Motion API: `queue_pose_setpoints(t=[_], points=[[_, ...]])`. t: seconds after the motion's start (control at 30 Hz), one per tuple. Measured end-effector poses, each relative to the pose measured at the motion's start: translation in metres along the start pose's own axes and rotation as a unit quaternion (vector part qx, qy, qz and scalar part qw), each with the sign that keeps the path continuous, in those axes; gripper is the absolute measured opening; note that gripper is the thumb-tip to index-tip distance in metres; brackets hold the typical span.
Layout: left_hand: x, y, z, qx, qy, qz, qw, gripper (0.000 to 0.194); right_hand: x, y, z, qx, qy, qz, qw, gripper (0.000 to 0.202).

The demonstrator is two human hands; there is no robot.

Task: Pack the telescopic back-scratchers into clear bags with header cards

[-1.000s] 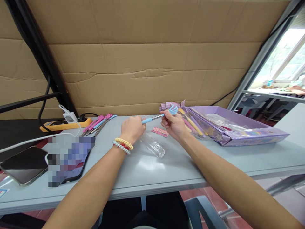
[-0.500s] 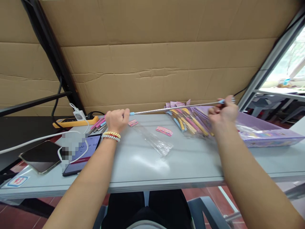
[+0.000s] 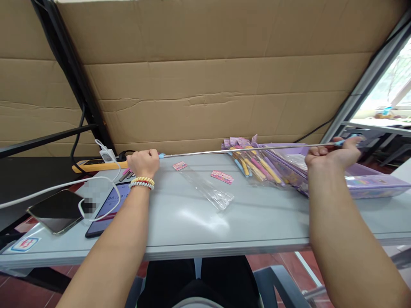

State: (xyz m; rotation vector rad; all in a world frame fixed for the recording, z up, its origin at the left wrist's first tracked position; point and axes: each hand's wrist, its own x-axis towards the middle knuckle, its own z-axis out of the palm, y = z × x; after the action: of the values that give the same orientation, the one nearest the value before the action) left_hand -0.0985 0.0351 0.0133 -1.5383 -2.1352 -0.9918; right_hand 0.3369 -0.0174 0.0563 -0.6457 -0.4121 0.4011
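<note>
A thin silver telescopic rod [image 3: 205, 152] with light blue ends stretches almost level above the table between my hands. My left hand [image 3: 143, 164] is closed in a fist around its left end; most of the grip there is hidden. My right hand [image 3: 334, 153], palm turned up, has its fingers curled on the other end, where a light blue piece shows past them. Under the rod lie an empty clear plastic sleeve [image 3: 207, 188] and two small pink printed cards [image 3: 222, 176]. Several wrapped sticks [image 3: 257, 164] in yellow, pink, blue and purple sit beside a purple box [image 3: 379, 186].
A phone with a timer [image 3: 109, 209] and a darker phone [image 3: 56, 210] lie at the left, crossed by a white cable [image 3: 64, 185]. Behind them are a yellow power strip [image 3: 96, 166] and some loose sticks. A cardboard wall [image 3: 205, 85] closes off the table's back.
My hands have moved farther apart, the right one well to the right and the left slightly left. The rod between them has grown longer.
</note>
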Motion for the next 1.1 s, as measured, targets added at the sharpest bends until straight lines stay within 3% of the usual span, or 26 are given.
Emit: queue_pose_setpoints(t=[0.07, 0.2, 0.37, 0.6, 0.73, 0.97, 1.1], points=[[-0.005, 0.013, -0.003, -0.008, -0.047, 0.017, 0.999, 0.059, -0.025, 0.008, 0.019, 0.015, -0.038, 0.047, 0.998, 0.05], [-0.027, 0.048, -0.012, -0.065, -0.148, 0.117, 0.98, 0.071, -0.092, 0.037, 0.051, 0.036, -0.228, 0.126, 0.965, 0.034], [-0.065, 0.078, -0.022, -0.108, -0.195, 0.249, 0.942, 0.059, -0.147, 0.071, 0.057, -0.019, -0.399, 0.208, 0.893, 0.043], [-0.081, 0.088, -0.018, -0.171, -0.21, 0.29, 0.918, 0.031, -0.146, 0.081, 0.051, -0.035, -0.407, 0.251, 0.878, 0.045], [-0.079, 0.088, -0.012, -0.203, -0.207, 0.336, 0.896, 0.03, -0.148, 0.084, 0.049, -0.067, -0.435, 0.274, 0.855, 0.043], [-0.079, 0.084, 0.001, -0.253, -0.216, 0.321, 0.887, 0.025, -0.152, 0.087, 0.045, -0.162, -0.52, 0.194, 0.816, 0.04], [-0.081, 0.086, 0.003, -0.315, -0.227, 0.326, 0.862, 0.029, -0.155, 0.089, 0.046, -0.188, -0.516, 0.181, 0.816, 0.037]])
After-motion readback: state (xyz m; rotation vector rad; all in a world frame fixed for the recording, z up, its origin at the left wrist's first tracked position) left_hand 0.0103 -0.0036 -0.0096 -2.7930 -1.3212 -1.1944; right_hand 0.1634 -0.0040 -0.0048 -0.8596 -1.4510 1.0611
